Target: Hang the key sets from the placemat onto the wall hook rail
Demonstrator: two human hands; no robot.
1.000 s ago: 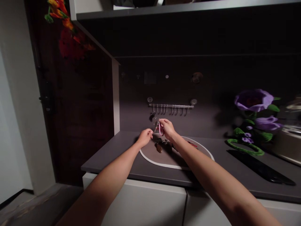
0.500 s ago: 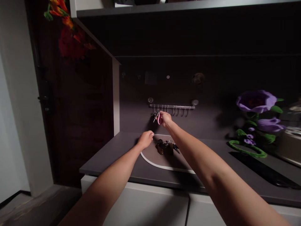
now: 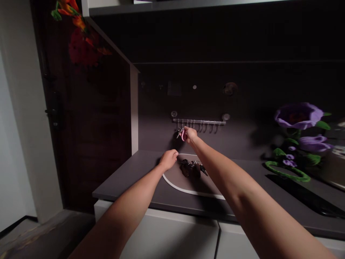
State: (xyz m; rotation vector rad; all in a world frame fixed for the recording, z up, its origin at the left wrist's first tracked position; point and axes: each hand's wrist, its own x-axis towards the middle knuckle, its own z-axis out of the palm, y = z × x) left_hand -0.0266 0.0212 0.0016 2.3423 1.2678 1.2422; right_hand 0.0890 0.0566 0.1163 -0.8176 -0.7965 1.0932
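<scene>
My right hand [image 3: 191,134] is closed on a bunch of keys [image 3: 179,133] with a pink strap [image 3: 183,135], just under the left end of a clear hook rail [image 3: 199,122] on the dark back panel. Several small hooks hang from this rail. Lower and to the left, my left hand [image 3: 169,159] is closed above the left edge of a rounded mat [image 3: 175,180] with a white rim; whether its fingers pinch anything is too small to tell. More keys and dark fobs [image 3: 192,168] lie on the mat between my arms.
On the right of the counter [image 3: 118,172] stand purple fabric flowers [image 3: 299,116] with a green ring [image 3: 287,172], beside a long black object [image 3: 304,196]. A shelf [image 3: 215,6] overhangs the counter. Orange flowers [image 3: 78,21] hang at the upper left, before a dark door [image 3: 94,144].
The view has shifted slightly. Both hands hold nearly the same places, and the keys with the pink strap remain at the left end of the rail.
</scene>
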